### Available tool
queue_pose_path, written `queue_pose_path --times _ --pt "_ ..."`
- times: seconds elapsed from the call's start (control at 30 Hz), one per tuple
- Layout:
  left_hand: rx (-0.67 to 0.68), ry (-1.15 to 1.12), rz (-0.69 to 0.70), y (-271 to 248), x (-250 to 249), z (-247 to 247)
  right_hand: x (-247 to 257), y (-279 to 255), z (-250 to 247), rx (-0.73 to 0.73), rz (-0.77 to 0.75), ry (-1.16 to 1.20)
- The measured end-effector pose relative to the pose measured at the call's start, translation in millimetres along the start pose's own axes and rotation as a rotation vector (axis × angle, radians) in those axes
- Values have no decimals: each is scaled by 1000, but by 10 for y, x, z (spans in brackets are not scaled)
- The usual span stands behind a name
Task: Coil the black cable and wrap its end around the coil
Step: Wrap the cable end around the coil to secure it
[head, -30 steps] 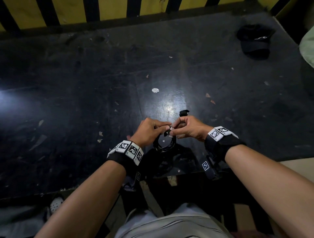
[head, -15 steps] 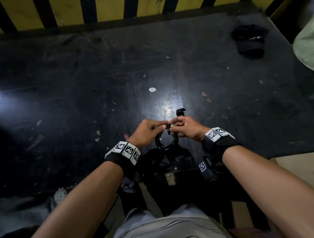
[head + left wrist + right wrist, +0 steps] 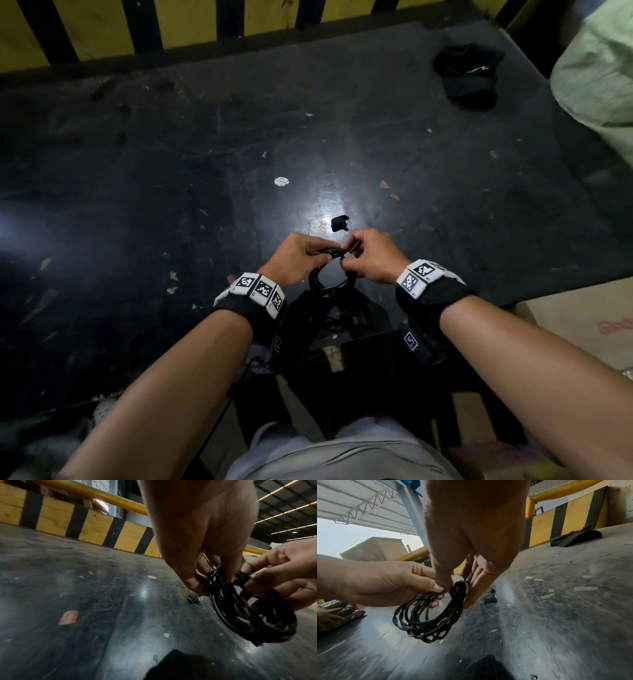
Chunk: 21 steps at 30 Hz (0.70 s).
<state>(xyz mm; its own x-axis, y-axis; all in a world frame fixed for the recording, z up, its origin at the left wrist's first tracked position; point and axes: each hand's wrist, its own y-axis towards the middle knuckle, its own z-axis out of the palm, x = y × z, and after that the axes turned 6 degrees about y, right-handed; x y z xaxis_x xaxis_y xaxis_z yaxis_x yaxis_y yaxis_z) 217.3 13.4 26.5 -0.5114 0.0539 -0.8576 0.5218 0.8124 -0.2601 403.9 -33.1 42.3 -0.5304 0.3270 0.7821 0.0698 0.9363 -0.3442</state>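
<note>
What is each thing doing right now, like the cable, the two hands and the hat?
black cable: coiled in loops, held above the table, a few turns bunched at the top.
left hand: pinches the coil's top.
right hand: pinches the wrapped part.
black cap: lying on the table, untouched.
small black piece: lying on the table.
</note>
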Motion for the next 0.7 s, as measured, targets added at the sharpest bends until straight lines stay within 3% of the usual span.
queue_pose_path --times 0.1,0.3,0.53,0.6,0.7 --pt "6 6 18 129 -91 119 -41 12 -90 -68 8 -23" --pt "96 -52 -79 416 -132 260 -196 95 -369 -194 37 -106" --pt "66 -51 -51 764 -230 376 -325 187 -530 -295 66 -67" --pt "-67 -9 -68 835 -214 373 -350 208 -586 -307 75 -68" --pt "-414 185 -155 982 -43 324 -403 238 -657 -309 75 -51"
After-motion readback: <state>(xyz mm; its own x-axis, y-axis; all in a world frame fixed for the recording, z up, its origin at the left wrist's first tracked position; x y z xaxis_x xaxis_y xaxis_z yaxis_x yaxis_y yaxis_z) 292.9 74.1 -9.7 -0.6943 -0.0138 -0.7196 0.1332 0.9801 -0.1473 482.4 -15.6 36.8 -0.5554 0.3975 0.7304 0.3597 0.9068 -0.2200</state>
